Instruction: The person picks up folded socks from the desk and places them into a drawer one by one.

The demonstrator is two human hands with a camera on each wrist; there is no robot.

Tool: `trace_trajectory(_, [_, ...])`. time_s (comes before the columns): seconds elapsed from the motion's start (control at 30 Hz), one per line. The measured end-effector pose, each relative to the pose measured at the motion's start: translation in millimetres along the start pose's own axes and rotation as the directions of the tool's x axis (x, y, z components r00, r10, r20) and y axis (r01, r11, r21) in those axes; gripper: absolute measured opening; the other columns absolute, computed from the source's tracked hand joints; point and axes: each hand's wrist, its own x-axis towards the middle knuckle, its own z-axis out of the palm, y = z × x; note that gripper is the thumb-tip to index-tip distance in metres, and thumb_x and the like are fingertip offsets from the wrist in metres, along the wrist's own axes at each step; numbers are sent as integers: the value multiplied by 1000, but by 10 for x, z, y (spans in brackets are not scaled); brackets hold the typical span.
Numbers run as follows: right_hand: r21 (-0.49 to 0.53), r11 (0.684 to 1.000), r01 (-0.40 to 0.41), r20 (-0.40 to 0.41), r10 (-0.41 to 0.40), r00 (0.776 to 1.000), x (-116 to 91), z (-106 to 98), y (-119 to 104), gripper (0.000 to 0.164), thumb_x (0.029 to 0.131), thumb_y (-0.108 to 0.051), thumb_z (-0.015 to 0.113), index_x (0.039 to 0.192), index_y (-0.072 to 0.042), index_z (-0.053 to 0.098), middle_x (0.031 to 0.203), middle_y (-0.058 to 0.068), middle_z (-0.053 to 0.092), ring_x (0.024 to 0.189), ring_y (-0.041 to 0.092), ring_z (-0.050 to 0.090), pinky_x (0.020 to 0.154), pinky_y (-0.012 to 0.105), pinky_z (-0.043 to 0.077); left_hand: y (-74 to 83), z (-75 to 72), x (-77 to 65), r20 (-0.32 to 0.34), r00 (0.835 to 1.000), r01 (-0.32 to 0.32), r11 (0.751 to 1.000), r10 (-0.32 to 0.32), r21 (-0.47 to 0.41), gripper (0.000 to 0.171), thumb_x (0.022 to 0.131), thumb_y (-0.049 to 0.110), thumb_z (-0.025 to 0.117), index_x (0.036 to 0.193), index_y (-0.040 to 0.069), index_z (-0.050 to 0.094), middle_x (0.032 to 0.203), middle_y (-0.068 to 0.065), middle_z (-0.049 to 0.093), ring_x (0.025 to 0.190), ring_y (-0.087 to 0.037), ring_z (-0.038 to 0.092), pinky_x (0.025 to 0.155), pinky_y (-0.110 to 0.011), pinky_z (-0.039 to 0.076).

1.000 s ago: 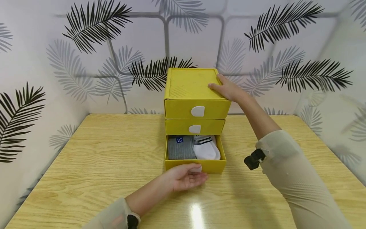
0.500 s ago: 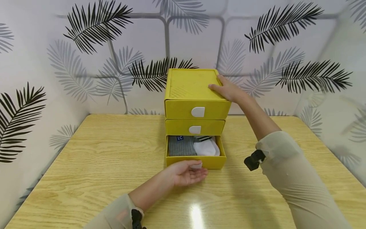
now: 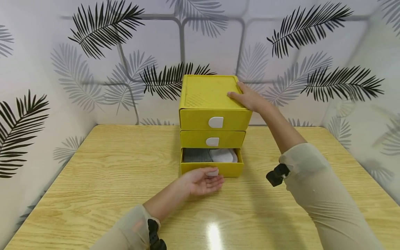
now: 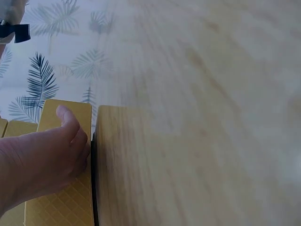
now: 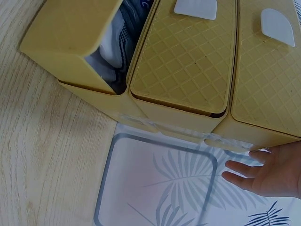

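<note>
A yellow three-drawer organizer (image 3: 208, 92) stands at the back of the table, each drawer with a white tab handle. Its bottom drawer (image 3: 229, 169) is partly pulled out, showing grey socks (image 3: 197, 155) and white socks (image 3: 222, 156). My left hand (image 3: 201, 182) is palm up at that drawer's front, thumb at the white tab (image 3: 212, 173) and the other fingers extended below it. In the left wrist view, the left hand (image 4: 49, 155) lies against the yellow drawer front. My right hand (image 3: 248, 97) rests on the organizer's top right edge, fingers straight along the side in the right wrist view.
The light wood table (image 3: 131, 166) spreads out on both sides of the organizer. Behind it hangs a pale backdrop (image 3: 212, 45) with leaf prints. Upper (image 3: 215, 119) and middle (image 3: 213, 139) drawers are closed.
The bottom drawer has slid inward, away from me, with my left hand moving along with it. Less of the socks shows now. My right hand has stayed in place.
</note>
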Motion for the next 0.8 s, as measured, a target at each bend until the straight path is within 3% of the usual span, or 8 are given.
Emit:
trace_trajectory(0.13, [12, 1000, 2, -3, -2, 1000, -3, 2, 7, 74, 97, -40, 36, 145, 3, 0, 150, 21, 3, 136, 30, 3, 108, 40, 5, 44, -1, 71, -11, 1000, 6, 1000, -6, -11, 16, 96, 12, 50, 89, -2, 54, 112, -18, 51, 109, -29, 48, 97, -37, 37])
trace_trajectory(0.37, [20, 1000, 6, -11, -6, 1000, 3, 4, 24, 74, 97, -39, 36, 145, 3, 0, 150, 22, 3, 136, 31, 4, 108, 40, 5, 143, 5, 182, -26, 1000, -8, 1000, 8, -8, 15, 96, 12, 50, 89, -2, 54, 103, -17, 54, 104, -28, 51, 95, -36, 39])
trace_trajectory(0.8, [32, 999, 9, -22, -8, 1000, 14, 15, 17, 73, 97, -38, 37, 145, 4, 2, 149, 22, 6, 136, 31, 7, 108, 40, 7, 306, 4, 350, -42, 999, -26, 996, 23, -82, 11, 95, 8, 49, 92, -3, 53, 101, -16, 52, 97, -25, 51, 93, -33, 40])
